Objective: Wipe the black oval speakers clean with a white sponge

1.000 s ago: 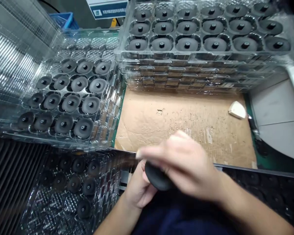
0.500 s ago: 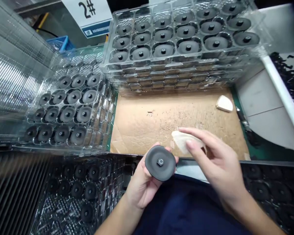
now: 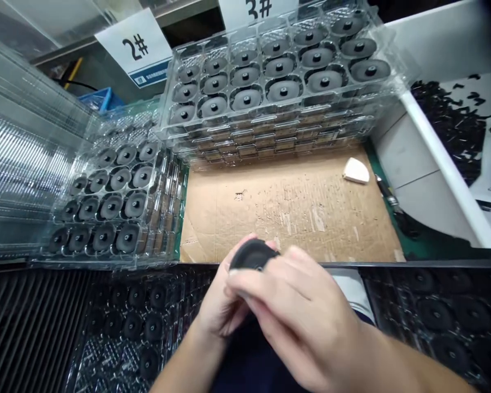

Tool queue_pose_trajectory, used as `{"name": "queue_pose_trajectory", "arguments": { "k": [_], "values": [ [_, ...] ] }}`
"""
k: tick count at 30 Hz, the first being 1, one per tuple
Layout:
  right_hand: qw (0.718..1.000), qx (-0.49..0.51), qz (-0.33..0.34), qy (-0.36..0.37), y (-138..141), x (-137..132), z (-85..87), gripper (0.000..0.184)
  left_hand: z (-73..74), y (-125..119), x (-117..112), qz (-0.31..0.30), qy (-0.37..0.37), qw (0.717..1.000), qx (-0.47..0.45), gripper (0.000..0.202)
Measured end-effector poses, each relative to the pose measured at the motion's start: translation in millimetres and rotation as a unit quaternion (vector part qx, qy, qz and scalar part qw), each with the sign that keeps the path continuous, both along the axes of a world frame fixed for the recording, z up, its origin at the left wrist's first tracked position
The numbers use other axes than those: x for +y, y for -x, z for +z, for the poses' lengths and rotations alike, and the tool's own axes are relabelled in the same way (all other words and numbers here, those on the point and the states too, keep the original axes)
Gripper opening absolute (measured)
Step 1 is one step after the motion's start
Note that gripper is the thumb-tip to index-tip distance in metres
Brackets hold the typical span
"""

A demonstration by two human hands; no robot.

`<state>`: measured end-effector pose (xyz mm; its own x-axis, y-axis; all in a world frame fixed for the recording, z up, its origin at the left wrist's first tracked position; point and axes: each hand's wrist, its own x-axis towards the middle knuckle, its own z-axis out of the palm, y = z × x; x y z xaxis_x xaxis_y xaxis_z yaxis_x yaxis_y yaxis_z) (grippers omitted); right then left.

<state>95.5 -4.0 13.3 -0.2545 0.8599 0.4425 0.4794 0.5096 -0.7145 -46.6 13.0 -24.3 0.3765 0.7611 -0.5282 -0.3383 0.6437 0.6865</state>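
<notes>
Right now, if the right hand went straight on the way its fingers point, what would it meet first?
The right hand points left, and its fingers seem laid over the black disc that the left hand holds, so the disc comes first; whether they truly touch it is unclear.

A black disc (image 3: 251, 255) is gripped in the left hand (image 3: 219, 305) and largely covered by the right hand (image 3: 294, 311) (only its upper rim is seen). Both are held over the near edge of a cardboard sheet (image 3: 288, 207), beyond which clear trays (image 3: 270, 82) are stacked.
</notes>
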Motion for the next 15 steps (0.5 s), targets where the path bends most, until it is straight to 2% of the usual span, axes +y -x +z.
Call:
{"name": "queue_pose_trajectory", "arguments": {
  "k": [2,4,6,9,10,11,14,15],
  "values": [
    [0.998,-0.008,0.020,0.052,-8,-9,-0.5,0.024,-1.0,4,1,0.019,0.017,0.998,-0.049,0.056],
    [0.995,-0.057,-0.030,0.073,-16,-12,-0.1,0.024,-2.5,5,1,0.033,0.050,0.994,-0.095,0.052],
    [0.992,-0.100,-0.064,0.037,-21,-5,1.1,0.027,-2.6,2,1,0.036,0.080,0.990,-0.114,0.050],
    [0.998,-0.059,0.019,-0.033,-27,16,-5.2,0.033,0.2,-1,-1,0.028,0.089,0.986,-0.139,0.049],
    [0.999,-0.025,0.034,-0.029,-29,23,-12.5,0.034,1.1,-1,-2,0.022,0.080,0.985,-0.154,0.049],
    [1.000,0.006,0.022,-0.004,-31,30,-23.2,0.033,1.6,1,-2,0.014,0.069,0.983,-0.172,0.048],
    [0.985,0.035,-0.112,0.127,-37,39,-72.8,0.026,-0.6,7,-3,0.005,0.045,0.975,-0.219,0.043],
    [0.979,0.027,-0.128,0.154,-37,39,-91.8,0.025,-2.4,9,-4,0.009,0.042,0.972,-0.230,0.041]
  ]
}}
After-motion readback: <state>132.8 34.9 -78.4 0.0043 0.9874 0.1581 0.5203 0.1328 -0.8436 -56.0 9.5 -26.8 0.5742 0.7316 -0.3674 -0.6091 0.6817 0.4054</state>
